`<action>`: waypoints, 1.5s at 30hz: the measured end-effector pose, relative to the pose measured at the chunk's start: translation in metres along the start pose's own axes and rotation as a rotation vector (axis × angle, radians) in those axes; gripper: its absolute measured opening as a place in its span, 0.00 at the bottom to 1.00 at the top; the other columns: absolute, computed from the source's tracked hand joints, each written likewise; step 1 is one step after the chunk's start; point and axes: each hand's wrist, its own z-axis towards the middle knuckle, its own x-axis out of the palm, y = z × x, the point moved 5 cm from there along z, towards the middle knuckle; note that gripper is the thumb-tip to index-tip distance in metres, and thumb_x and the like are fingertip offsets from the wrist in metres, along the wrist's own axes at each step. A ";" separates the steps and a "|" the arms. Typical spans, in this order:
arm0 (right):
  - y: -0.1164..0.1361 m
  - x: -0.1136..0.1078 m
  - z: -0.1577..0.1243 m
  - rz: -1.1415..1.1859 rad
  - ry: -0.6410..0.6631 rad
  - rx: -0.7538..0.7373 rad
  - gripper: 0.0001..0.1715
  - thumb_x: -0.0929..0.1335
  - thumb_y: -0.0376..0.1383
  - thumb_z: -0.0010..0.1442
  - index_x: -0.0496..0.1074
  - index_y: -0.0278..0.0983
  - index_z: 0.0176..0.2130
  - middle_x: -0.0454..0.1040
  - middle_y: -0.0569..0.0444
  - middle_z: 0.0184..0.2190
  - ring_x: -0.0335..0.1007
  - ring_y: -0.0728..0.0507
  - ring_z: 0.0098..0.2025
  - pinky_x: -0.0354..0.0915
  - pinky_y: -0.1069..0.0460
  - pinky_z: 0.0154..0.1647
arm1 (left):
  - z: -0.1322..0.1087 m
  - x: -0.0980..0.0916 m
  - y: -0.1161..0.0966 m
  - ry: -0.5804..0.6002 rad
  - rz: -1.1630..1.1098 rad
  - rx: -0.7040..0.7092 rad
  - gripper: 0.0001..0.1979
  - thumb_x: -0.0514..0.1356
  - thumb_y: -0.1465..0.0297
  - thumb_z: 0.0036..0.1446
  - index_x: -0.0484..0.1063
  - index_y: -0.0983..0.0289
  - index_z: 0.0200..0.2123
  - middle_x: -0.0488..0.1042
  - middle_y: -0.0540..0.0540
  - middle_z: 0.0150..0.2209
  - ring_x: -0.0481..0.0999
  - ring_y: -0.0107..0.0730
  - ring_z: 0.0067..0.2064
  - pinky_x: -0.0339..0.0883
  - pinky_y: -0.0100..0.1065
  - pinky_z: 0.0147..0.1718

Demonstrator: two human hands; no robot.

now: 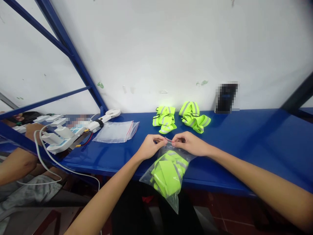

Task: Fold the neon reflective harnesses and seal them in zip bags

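Observation:
A clear zip bag [177, 204] hangs over the front edge of the blue table, its red-lined top edge held up. Inside it lies a folded neon-yellow reflective strap [168, 174] with grey stripes. My left hand [152, 146] pinches the bag's top edge between thumb and fingers. Close beside it, my right hand [189, 143] pinches the same edge. Behind my hands, two more bundles of neon reflective straps rest on the table, a left bundle [165, 119] and a right bundle [194, 117].
Flat zip bags [113, 132] are stacked at left on the blue table [256, 143]. Beyond them are a small white fan [113, 113] and a power strip [66, 138] with plugs and cables. A blurred dark object [225, 98] leans on the wall. Another person's arm [18, 164] shows at far left.

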 end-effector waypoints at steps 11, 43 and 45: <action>0.004 0.001 0.003 0.100 -0.016 0.006 0.16 0.68 0.45 0.55 0.74 0.34 0.30 0.68 0.58 0.21 0.58 0.50 0.24 0.55 0.54 0.27 | -0.005 0.002 -0.006 -0.012 -0.006 0.084 0.17 0.57 0.58 0.58 0.72 0.68 0.34 0.65 0.48 0.24 0.57 0.21 0.24 0.51 0.26 0.23; 0.003 -0.019 -0.076 0.062 0.089 0.306 0.18 0.67 0.42 0.58 0.59 0.36 0.24 0.57 0.62 0.18 0.50 0.53 0.22 0.47 0.56 0.22 | -0.008 -0.002 0.002 -0.008 -0.206 0.104 0.12 0.59 0.64 0.56 0.75 0.67 0.29 0.77 0.55 0.28 0.73 0.30 0.30 0.65 0.30 0.32; 0.006 -0.018 -0.082 0.058 0.119 0.307 0.19 0.66 0.44 0.59 0.58 0.37 0.24 0.54 0.63 0.18 0.47 0.53 0.21 0.46 0.55 0.21 | -0.009 -0.001 -0.001 0.000 -0.187 0.114 0.13 0.59 0.63 0.57 0.75 0.67 0.29 0.77 0.55 0.28 0.73 0.30 0.30 0.64 0.29 0.32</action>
